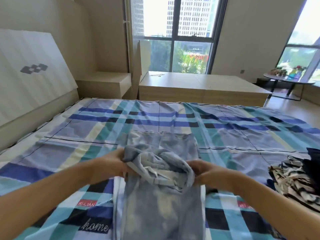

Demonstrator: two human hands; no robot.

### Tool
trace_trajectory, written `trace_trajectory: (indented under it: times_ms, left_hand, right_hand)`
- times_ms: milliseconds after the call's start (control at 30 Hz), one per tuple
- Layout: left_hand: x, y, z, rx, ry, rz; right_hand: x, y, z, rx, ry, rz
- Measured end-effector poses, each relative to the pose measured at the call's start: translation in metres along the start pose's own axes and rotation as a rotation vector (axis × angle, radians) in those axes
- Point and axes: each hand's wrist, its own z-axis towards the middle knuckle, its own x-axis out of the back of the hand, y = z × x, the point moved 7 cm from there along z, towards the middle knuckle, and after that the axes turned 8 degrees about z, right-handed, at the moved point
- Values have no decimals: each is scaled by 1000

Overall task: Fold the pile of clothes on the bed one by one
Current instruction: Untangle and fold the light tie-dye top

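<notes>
Jeans lie stretched lengthwise down the middle of the bed, and both hands are on them: left hand pinching the bunched denim at its left edge, right hand gripping the right edge, the bunch raised between them. More clothes sit heaped at the right, well apart

A bedroom in a built-up city area is indicated by a bed laid with a checked sheet beneath the grip, a white headboard and bedside shelf recorded to its far left, and tall windows beyond it, through which tower blocks are observed.
</notes>
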Motion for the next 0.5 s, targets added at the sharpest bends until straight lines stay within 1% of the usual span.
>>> trace_trajectory:
  times_ms: [33, 100, 133, 167, 200, 233, 267, 300, 333, 400, 433, 500]
  left_hand:
    - [15, 6, 17, 20, 57, 9]
    - [49, 24, 60, 53, 166, -83]
    - [68, 30, 84, 53, 245, -131]
    - [86, 36, 106, 60, 337, -128]
    - [100, 36, 124, 98, 430, -30]
    - [109, 33, 134, 172, 530, 173]
    - [110, 28, 141, 224, 604, 427]
    - [101, 26, 143, 199, 628, 635]
    - [80, 19, 145, 118, 572, 763]
    - [16, -11, 131, -41, 298, 915]
    - [-17, -31, 114, -75, 166, 989]
    - [-64, -72, 77, -84, 21, 1136]
  right_hand:
    - [27, -7, 13, 5, 87, -10]
    - [74, -28, 46, 9, 249, 17]
    - [96, -37, 65, 15, 335, 38]
    - [118, -40, 83, 19, 442, 53]
    - [137, -43, 95, 8, 575, 2]
    - [149, -43, 103, -24, 713, -135]
    - [157, -38, 110, -85, 819, -304]
    - [155, -31, 117, -126, 857, -454]
    - [144, -18, 122, -143, 813, -518]
    - [99, 14, 124, -99, 596, -533]
    - [70, 33, 118, -85, 466, -565]
    - [16, 73, 97, -131, 214, -710]
